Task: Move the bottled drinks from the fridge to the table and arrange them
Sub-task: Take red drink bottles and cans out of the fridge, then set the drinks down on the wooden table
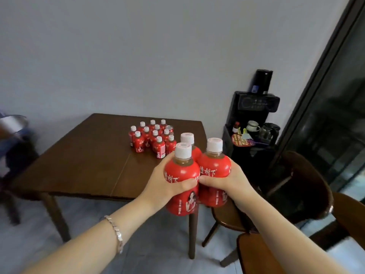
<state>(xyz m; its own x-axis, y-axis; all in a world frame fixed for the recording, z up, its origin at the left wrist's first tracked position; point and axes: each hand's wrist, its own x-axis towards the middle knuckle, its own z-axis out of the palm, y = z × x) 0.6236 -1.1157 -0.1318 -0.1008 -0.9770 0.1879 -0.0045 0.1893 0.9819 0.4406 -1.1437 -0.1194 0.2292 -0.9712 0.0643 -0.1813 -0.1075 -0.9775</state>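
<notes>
Three bottles (182, 171) carried in a bunch, held in the air by the near right corner of the surface (88, 155).
The left hand (164, 184) and right hand (229, 180) each curl their fingers (185, 183) round one bottle. The third bottle (187, 138) is only wedged behind them, so it may slip and drop, or knock the standing group (153, 138) farther back when set down.

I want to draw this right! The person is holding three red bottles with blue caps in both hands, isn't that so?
Almost. The caps are white, not blue; the head view shows it. The rest stands: the left hand and the right hand together hold three red bottles.
</notes>
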